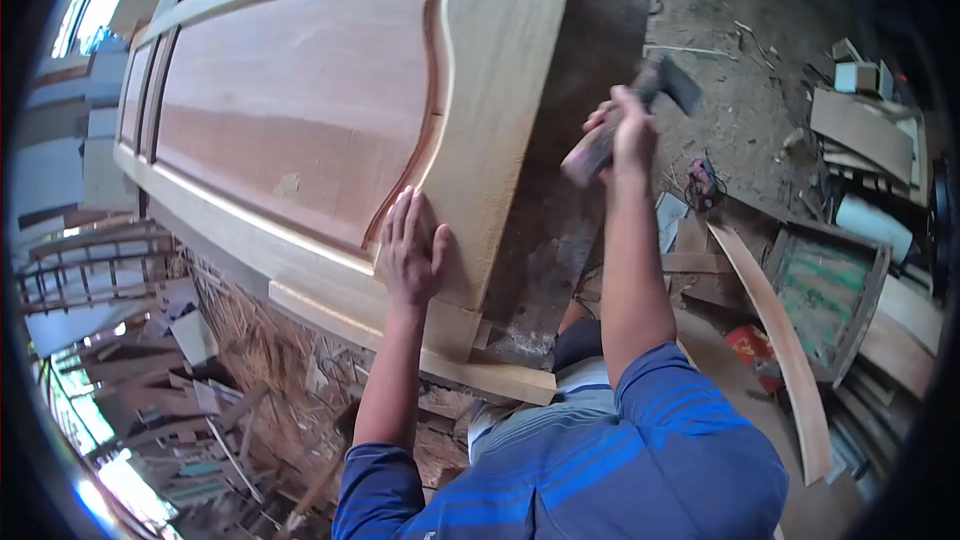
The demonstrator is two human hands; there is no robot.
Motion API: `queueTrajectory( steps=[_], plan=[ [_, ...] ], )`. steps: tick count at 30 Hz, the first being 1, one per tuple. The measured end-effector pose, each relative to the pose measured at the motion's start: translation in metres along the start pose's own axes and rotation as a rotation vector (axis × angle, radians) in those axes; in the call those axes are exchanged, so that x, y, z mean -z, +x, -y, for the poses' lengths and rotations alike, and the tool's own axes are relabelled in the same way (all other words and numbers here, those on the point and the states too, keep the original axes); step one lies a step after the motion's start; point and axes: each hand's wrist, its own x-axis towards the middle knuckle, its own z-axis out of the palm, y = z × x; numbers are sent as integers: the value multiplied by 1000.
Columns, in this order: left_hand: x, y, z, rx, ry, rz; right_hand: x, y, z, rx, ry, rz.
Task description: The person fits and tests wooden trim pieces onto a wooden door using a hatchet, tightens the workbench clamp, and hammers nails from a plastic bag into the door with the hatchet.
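- Pale wooden panelled door lies flat on the dark table; smooth reddish panels are fitted, and the curved brown moulding seems placed, perhaps not fully fixed.
- Left hand rests flat, thumb apart; right hand grips a wooden-handled, dark-headed hammer.
- Wood offcuts litter the dusty floor.

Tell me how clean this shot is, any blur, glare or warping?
Head view: the hammer-like tool in the right hand is blurred, probably by motion, while the left hand on the panelled door looks sharper; head view: bright openings along the left edge are washed out; head view: wide-angle distortion seems to bow the door's long edges, and the corners go black.
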Motion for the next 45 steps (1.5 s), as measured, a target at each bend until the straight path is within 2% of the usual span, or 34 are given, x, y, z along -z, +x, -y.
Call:
queueTrajectory(
  steps=[1,4,7,10,11,12,13,15,18,19,21,23,24,26,29,31,33,35,37,39,41,43,45],
  plan=[
    [1,3,-1,8,0,3,-6,14,-1,29,47,-76],
    [2,-1,-1,44,-6,-16,-60,24,-21,-113,100,4],
    [5,-1,-2,82,-41,-21,-57,51,-4,-268,-170,459],
    [2,-4,7,67,-68,-15,-44,71,3,-191,-280,475],
    [1,-5,9,74,-77,-25,-23,110,4,-264,-184,698],
    [0,-6,12,83,-68,-24,-25,105,2,-205,-149,602],
    [-2,-10,12,90,-73,-17,-44,82,-3,-97,-242,296],
    [-4,-7,23,77,-84,-86,-51,103,-19,-207,-349,463],
    [-10,-17,14,67,-73,-72,-20,129,-14,-346,-372,739],
    [-7,-13,16,68,-45,-72,-9,132,-13,-326,-342,761],
    [-11,-13,18,86,-83,-84,-11,61,-18,-143,-490,538],
    [-6,-15,15,126,-145,-55,-5,-10,-34,68,-665,581],
    [-8,-16,17,121,-134,-65,-6,-57,-41,108,-632,532],
    [-19,-15,20,97,-121,-87,9,-105,-54,98,-700,642],
    [-55,-14,32,-4,72,-248,20,-164,-64,26,-858,772],
    [-35,-35,7,113,-174,-152,24,-215,-78,19,-987,803],
    [16,-79,-9,179,-890,51,43,-245,-97,-48,-1012,953],
    [39,-147,-19,297,-1345,-80,49,-294,-112,-144,-965,1008],
    [86,-217,-19,452,-1435,-94,61,-327,-141,-193,-943,1096],
    [100,-271,-9,517,-1582,-249,72,-359,-176,-194,-915,1281],
    [124,-324,2,647,-1717,-382,74,-407,-203,-220,-997,1341],
    [147,-377,23,695,-1819,-486,82,-455,-236,-183,-1079,1409],
    [147,-439,46,607,-1887,-588,85,-507,-272,-139,-1163,1487]
  ],
)
